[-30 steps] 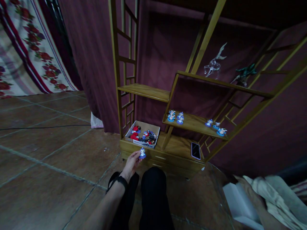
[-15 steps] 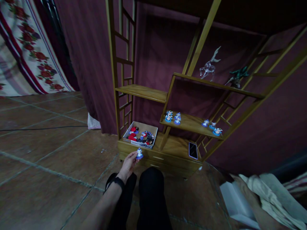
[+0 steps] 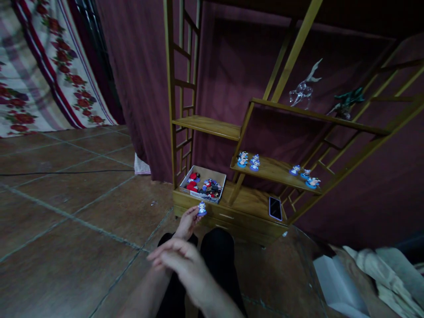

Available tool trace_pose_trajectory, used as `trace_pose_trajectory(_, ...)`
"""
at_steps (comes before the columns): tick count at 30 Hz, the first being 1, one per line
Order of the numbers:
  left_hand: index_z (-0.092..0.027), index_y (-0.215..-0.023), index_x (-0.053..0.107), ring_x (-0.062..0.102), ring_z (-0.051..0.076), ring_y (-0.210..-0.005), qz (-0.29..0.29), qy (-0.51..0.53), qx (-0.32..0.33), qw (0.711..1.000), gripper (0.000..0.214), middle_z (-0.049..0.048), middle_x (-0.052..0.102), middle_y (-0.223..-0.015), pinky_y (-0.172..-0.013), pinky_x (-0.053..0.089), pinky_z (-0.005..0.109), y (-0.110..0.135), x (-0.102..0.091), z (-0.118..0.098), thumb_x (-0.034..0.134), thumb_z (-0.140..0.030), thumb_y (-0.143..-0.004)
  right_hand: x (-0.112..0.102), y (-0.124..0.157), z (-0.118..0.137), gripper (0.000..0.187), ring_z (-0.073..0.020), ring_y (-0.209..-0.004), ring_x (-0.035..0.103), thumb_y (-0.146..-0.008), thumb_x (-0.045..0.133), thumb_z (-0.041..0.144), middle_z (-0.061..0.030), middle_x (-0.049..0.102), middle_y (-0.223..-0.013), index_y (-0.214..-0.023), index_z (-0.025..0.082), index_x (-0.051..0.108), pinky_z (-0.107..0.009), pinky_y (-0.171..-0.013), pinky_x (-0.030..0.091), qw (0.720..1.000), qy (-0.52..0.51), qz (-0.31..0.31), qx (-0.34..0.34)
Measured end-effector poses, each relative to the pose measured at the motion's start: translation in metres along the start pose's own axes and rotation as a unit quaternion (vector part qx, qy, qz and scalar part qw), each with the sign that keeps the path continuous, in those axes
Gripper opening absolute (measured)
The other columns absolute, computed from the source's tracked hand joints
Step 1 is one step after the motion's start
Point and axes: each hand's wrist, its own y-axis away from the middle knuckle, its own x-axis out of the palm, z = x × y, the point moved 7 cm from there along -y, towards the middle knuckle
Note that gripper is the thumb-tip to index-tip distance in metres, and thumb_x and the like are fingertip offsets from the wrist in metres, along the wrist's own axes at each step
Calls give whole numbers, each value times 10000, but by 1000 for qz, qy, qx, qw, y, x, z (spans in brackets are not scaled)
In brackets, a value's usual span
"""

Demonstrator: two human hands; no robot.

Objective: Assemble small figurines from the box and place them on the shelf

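My left hand [image 3: 188,222] is stretched out over my knees and pinches a small blue-and-white figurine [image 3: 202,208] just in front of the low wooden cabinet [image 3: 232,218]. My right hand [image 3: 180,261] lies across my left forearm near the wrist, fingers stretched out to the left and holding nothing. Behind the figurine, an open cardboard box [image 3: 204,183] holds several red, blue and dark toys. More blue-and-white figurines [image 3: 248,161] stand on the middle shelf [image 3: 273,170], with another small group [image 3: 304,175] at its right end.
A phone [image 3: 274,208] lies on the cabinet top. A glass deer [image 3: 303,89] and a dark ornament [image 3: 346,102] stand on the upper shelf. Dark red curtains hang behind. Crumpled cloth [image 3: 384,274] and a white sheet [image 3: 338,287] lie at the lower right. A cable [image 3: 66,172] crosses the tiled floor.
My right hand has come into view and now rests across my left forearm. My left hand has lifted the figurine slightly toward the box. The view shifted a little to the left.
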Motion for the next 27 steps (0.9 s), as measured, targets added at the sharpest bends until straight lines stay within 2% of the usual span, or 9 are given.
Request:
trace_pose_trajectory(2, -123, -826, 631, 589, 76, -534, 7, 4, -5, 1000, 144, 27, 652, -675, -498, 459, 149, 1, 2, 0, 656, -102, -685, -55, -12, 14, 166, -179, -881, 580, -777, 537, 329, -11, 658, -885, -830, 209, 639, -291, -816, 426, 988, 81, -115, -66)
trace_pose_trajectory(4, -123, -824, 635, 586, 70, -533, 3, 6, -8, 1000, 140, 25, 654, -682, -505, 459, 145, 2, 3, 1, 654, -98, -687, -116, -21, 19, 165, -177, -848, 576, -767, 512, 302, -17, 658, -842, -801, 198, 636, -293, -807, 418, 947, 163, -249, -122)
trace_pose_trajectory(6, -123, -835, 639, 594, 73, -550, -3, 1, -10, 1000, 139, 35, 664, -715, -519, 463, 146, 3, 4, 2, 645, -99, -698, -160, -34, 9, 182, -183, -861, 576, -758, 488, 280, -25, 658, -853, -820, 197, 638, -302, -815, 414, 921, 201, -305, -135)
trace_pose_trajectory(8, -122, -848, 642, 600, 78, -563, -3, -8, -13, 1000, 142, 44, 667, -727, -524, 465, 150, 4, 5, 3, 634, -99, -708, -184, -49, -6, 200, -184, -885, 577, -752, 475, 267, -30, 661, -897, -838, 205, 644, -306, -831, 410, 911, 223, -318, -138)
trace_pose_trajectory(11, -122, -846, 648, 597, 83, -561, 4, -12, -15, 1000, 139, 46, 665, -712, -513, 458, 153, 4, 7, 4, 629, -95, -711, -194, -72, -25, 219, -184, -878, 586, -754, 466, 274, -31, 668, -909, -851, 213, 653, -306, -824, 419, 912, 236, -306, -135)
trace_pose_trajectory(17, -125, -836, 660, 582, 74, -558, -3, -16, -8, 1000, 150, 41, 668, -726, -507, 446, 152, 3, 7, 2, 640, -89, -692, -188, -101, -46, 210, -172, -751, 595, -730, 504, 339, -9, 668, -770, -787, 214, 662, -281, -715, 452, 926, 254, -266, -82)
trace_pose_trajectory(23, -119, -839, 670, 583, 79, -579, 2, -18, 9, 1000, 164, 49, 672, -745, -517, 445, 157, 0, 9, 3, 653, -102, -677, -189, -105, -59, 196, -145, -612, 569, -661, 567, 362, 11, 624, -650, -731, 195, 641, -233, -534, 438, 947, 165, -274, -23)
trace_pose_trajectory(27, -120, -824, 673, 598, 92, -620, 10, -8, 8, 1000, 179, 59, 674, -756, -565, 459, 169, -1, 9, 5, 673, -90, -648, -187, -104, -57, 232, -137, -607, 569, -646, 578, 379, 1, 623, -685, -754, 180, 629, -214, -501, 422, 955, 115, -274, -6)
